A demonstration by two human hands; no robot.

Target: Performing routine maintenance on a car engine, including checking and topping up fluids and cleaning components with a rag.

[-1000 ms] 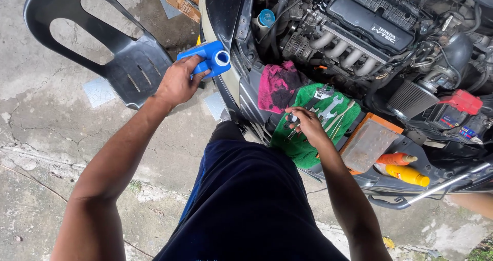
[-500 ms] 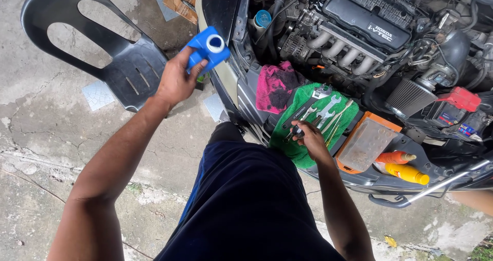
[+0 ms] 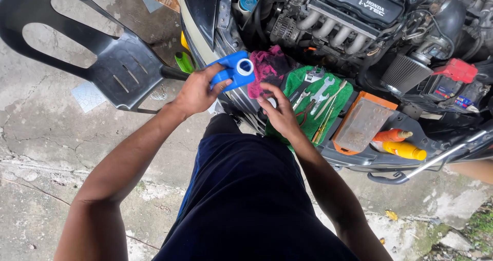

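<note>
Left hand [image 3: 197, 90] grips blue plastic jug [image 3: 233, 72] at car's front edge, right hand [image 3: 280, 114] holds small white cap [image 3: 271, 102]
Jug tilted, open white neck up, left of pink rag [image 3: 269, 68]; left fingers wrapped tight around its near side. Right fingers pinched on what looks like the cap, over green cloth [image 3: 328, 99] with wrenches [image 3: 321, 90]. Jug looks stiff, smooth, maybe slippery; weight can't be told, likely sloshes if full. Best held around body or handle, kept upright. Cap light, easy to drop
</note>
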